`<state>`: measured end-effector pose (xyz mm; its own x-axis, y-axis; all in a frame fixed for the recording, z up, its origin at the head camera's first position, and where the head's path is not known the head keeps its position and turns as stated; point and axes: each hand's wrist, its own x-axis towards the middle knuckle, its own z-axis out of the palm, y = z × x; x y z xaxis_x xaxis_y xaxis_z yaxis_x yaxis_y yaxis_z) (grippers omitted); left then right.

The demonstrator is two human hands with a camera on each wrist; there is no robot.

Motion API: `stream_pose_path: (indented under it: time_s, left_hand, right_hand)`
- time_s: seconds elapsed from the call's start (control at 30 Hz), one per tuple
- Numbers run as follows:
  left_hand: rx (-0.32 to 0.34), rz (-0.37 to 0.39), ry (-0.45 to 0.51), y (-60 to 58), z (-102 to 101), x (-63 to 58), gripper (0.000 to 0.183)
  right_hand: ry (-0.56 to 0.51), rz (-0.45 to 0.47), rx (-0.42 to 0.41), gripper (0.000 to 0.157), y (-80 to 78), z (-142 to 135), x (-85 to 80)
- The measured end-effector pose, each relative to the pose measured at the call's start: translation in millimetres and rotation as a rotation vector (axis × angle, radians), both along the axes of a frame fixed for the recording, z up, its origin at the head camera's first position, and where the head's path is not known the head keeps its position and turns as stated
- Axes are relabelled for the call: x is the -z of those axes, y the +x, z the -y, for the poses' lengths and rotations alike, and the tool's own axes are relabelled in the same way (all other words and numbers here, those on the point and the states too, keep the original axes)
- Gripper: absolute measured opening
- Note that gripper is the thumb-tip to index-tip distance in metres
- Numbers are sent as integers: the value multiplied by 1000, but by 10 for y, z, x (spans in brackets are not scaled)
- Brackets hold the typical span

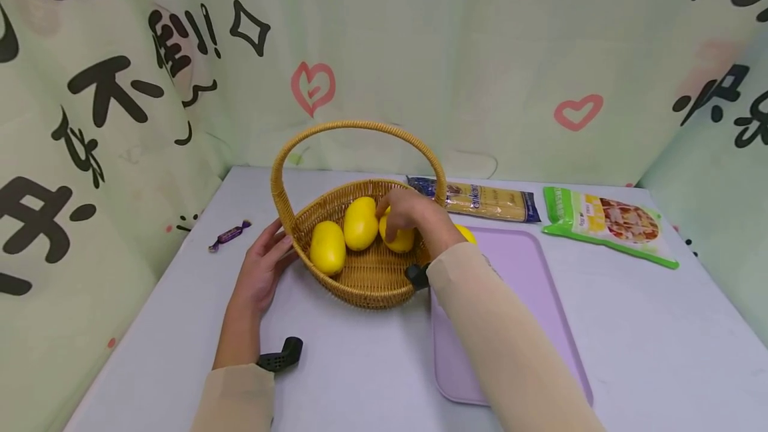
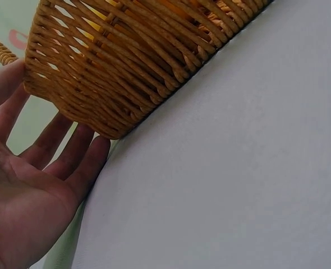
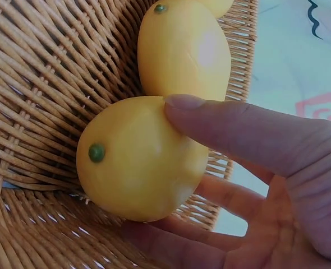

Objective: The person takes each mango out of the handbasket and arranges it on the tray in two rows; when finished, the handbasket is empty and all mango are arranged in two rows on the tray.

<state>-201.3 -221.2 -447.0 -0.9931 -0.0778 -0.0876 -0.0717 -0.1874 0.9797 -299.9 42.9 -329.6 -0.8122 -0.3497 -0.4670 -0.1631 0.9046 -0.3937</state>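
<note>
In the head view a wicker basket with a tall arched handle holds yellow mangoes. One mango lies at its left side and a second mango at the back. My right hand reaches inside and grips a third mango, thumb on top and fingers curled round its underside; its green stem end faces the basket wall. My left hand is at the basket's left outside, and its loosely extended fingers rest against the woven side in the left wrist view.
A lilac tray lies right of the basket, partly under my right arm. Another yellow fruit shows behind that wrist. At the back are a noodle packet and a green-edged food bag. A purple-wrapped candy lies left.
</note>
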Motion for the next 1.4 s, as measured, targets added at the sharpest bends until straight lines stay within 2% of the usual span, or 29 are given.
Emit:
stream_pose_path:
  time_s: [0.3,0.47,0.57,0.77,1.17,1.4]
  left_hand:
    - [14,-5,-10,-33,-36,-15,56]
    - [6,3,-27,-45,-35,-16,56]
    - [2,8,-37,-48,-30,-19,56]
    - [6,1,-34,-35,-31,-28,57]
    - [-14,16,-39,-8,-13,1,58]
    - [-10,15,-43,-2,-8,21,60]
  right_hand:
    - [-18,-15,-1,56,23,-70,-28]
    - [-38,-44,27,61,76,-68,-136]
    - [-89,-88,28,62,135,-82,-215]
    - [-167,-177,-32,62,256,-140,-299]
    - [-204,-239,-153,62,391,-268,-323]
    - [-213,-244,-193,62,530,-429,-387]
